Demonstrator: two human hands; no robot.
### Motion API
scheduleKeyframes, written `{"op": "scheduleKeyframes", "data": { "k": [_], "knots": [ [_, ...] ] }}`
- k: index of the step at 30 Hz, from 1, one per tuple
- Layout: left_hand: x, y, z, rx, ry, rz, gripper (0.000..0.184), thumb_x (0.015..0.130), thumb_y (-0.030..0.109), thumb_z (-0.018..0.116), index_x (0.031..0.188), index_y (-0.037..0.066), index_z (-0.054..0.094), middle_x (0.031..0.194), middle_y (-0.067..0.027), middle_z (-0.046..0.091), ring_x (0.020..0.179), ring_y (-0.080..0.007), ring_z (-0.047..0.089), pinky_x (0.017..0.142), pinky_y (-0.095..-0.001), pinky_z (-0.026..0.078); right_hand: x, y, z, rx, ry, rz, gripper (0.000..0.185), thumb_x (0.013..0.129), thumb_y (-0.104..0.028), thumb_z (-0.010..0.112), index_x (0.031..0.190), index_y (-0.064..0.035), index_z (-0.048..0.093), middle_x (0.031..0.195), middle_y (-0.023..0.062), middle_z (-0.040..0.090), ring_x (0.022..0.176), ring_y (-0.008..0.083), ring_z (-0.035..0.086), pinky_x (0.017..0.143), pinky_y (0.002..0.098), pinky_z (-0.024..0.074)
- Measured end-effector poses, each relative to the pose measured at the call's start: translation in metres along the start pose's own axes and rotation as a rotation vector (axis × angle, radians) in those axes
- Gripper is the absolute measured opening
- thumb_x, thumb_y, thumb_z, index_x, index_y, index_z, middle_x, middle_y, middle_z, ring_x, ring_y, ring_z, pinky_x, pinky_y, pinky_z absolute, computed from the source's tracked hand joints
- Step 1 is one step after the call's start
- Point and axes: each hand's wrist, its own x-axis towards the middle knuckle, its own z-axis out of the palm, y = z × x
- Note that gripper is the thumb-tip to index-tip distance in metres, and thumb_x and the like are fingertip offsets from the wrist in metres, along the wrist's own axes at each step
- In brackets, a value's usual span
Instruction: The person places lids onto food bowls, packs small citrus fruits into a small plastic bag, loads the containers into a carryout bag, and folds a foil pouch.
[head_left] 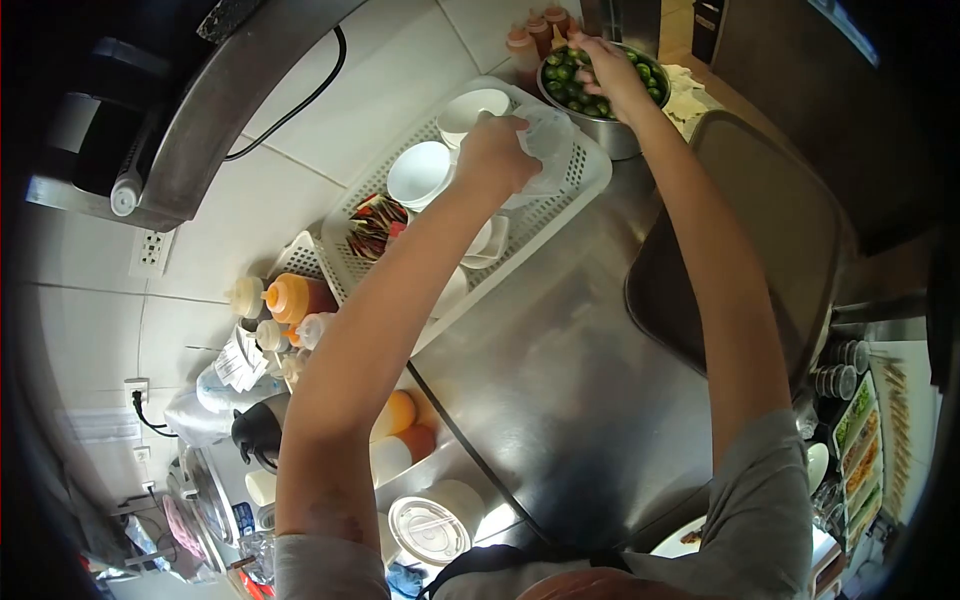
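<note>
My left hand (pixel 495 155) is closed on a clear plastic bag (pixel 545 150), above a white perforated tray (pixel 530 240). Beside that hand in the tray are white bowls (pixel 419 174) and a pile of small packets (pixel 372 228). Over a metal pot (pixel 613 138) of green limes (pixel 572 90), my right hand (pixel 610 75) has its fingers apart, touching or just above the fruit. Nothing shows in its grasp.
Squeeze bottles (pixel 295 297) stand left of the tray, others (pixel 525 45) behind the pot. A dark tray (pixel 740 240) lies at the right of the steel counter (pixel 550 350). A lidded tub (pixel 430 525) stands near my body.
</note>
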Motion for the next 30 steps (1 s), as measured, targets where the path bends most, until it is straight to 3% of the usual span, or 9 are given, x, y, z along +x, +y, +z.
{"op": "scheduleKeyframes", "data": {
  "k": [4, 6, 10, 14, 16, 18, 21, 24, 30],
  "knots": [
    [0.008, 0.001, 0.001, -0.280, -0.054, -0.111, 0.053, 0.065, 0.003, 0.069, 0.116, -0.002, 0.058, 0.091, -0.0133, 0.062, 0.059, -0.0191, 0.065, 0.054, -0.0288, 0.055, -0.087, -0.064, 0.052, 0.846, -0.514, 0.318, 0.018, 0.086, -0.026, 0.055, 0.083, -0.0086, 0.054, 0.072, 0.0012, 0.049, 0.061, 0.0131, 0.045, 0.055, 0.0260, 0.0373],
    [0.006, 0.000, -0.002, -0.459, -0.060, -0.138, 0.051, 0.066, 0.001, 0.069, 0.115, -0.005, 0.057, 0.088, -0.0124, 0.063, 0.061, -0.0184, 0.065, 0.053, -0.0280, 0.056, -0.100, -0.054, 0.076, 0.807, -0.218, 0.442, 0.016, 0.084, -0.024, 0.054, 0.082, -0.0087, 0.054, 0.072, 0.0016, 0.050, 0.061, 0.0128, 0.045, 0.055, 0.0258, 0.0372],
    [-0.005, -0.011, -0.007, -0.524, -0.017, -0.103, 0.049, 0.068, -0.004, 0.068, 0.114, -0.010, 0.053, 0.087, -0.0127, 0.063, 0.065, -0.0205, 0.067, 0.054, -0.0262, 0.058, -0.101, -0.032, 0.097, 0.099, -0.201, 0.253, 0.024, 0.083, -0.024, 0.054, 0.092, -0.0026, 0.060, 0.078, 0.0051, 0.057, 0.068, 0.0186, 0.053, 0.064, 0.0302, 0.0431],
    [-0.011, -0.021, -0.012, -0.620, -0.014, -0.161, 0.051, 0.070, -0.006, 0.064, 0.118, -0.013, 0.049, 0.094, -0.0171, 0.062, 0.067, -0.0231, 0.068, 0.055, -0.0262, 0.058, -0.079, -0.065, 0.076, -0.776, -0.593, -0.190, 0.033, 0.086, -0.027, 0.051, 0.103, -0.0006, 0.062, 0.085, 0.0127, 0.066, 0.081, 0.0191, 0.062, 0.073, 0.0345, 0.0487],
    [-0.017, -0.021, -0.013, -0.695, -0.027, -0.215, 0.056, 0.070, -0.007, 0.062, 0.123, -0.014, 0.044, 0.099, -0.0202, 0.061, 0.068, -0.0240, 0.068, 0.055, -0.0259, 0.057, -0.074, -0.100, 0.061, -0.212, -0.376, 0.180, 0.033, 0.087, -0.031, 0.052, 0.103, -0.0040, 0.064, 0.080, 0.0148, 0.067, 0.084, 0.0211, 0.064, 0.080, 0.0373, 0.0509],
    [-0.022, -0.021, -0.010, -0.653, -0.016, -0.243, 0.062, 0.071, -0.008, 0.060, 0.128, -0.016, 0.038, 0.105, -0.0235, 0.059, 0.069, -0.0248, 0.068, 0.054, -0.0258, 0.056, -0.042, -0.087, 0.051, -0.347, 0.009, 0.027, 0.032, 0.087, -0.033, 0.056, 0.110, -0.0103, 0.060, 0.104, 0.0152, 0.064, 0.100, 0.0240, 0.061, 0.088, 0.0436, 0.0494],
    [-0.034, -0.019, -0.010, -0.571, -0.040, -0.150, 0.069, 0.070, -0.007, 0.059, 0.133, -0.015, 0.031, 0.102, -0.0251, 0.061, 0.068, -0.0233, 0.069, 0.054, -0.0249, 0.056, 0.002, -0.004, 0.043, -1.311, 0.185, -0.282, 0.030, 0.087, -0.029, 0.057, 0.114, -0.0158, 0.057, 0.123, 0.0146, 0.053, 0.118, 0.0259, 0.049, 0.093, 0.0464, 0.0444],
    [-0.039, -0.014, -0.016, -0.411, -0.071, -0.149, 0.068, 0.071, -0.004, 0.059, 0.133, -0.015, 0.032, 0.097, -0.0234, 0.063, 0.066, -0.0210, 0.069, 0.055, -0.0240, 0.055, 0.019, 0.022, 0.036, -1.270, 0.039, -0.308, 0.028, 0.088, -0.026, 0.054, 0.116, -0.0182, 0.052, 0.133, 0.0137, 0.041, 0.127, 0.0289, 0.038, 0.094, 0.0483, 0.0418],
    [-0.039, -0.006, -0.019, -0.287, -0.089, -0.087, 0.068, 0.071, 0.000, 0.060, 0.132, -0.015, 0.034, 0.093, -0.0217, 0.065, 0.065, -0.0197, 0.069, 0.055, -0.0250, 0.055, 0.029, 0.041, 0.018, -0.920, 0.053, -0.580, 0.024, 0.089, -0.020, 0.055, 0.112, -0.0166, 0.053, 0.108, 0.0156, 0.056, 0.092, 0.0393, 0.059, 0.080, 0.0419, 0.0487]
  ]
}}
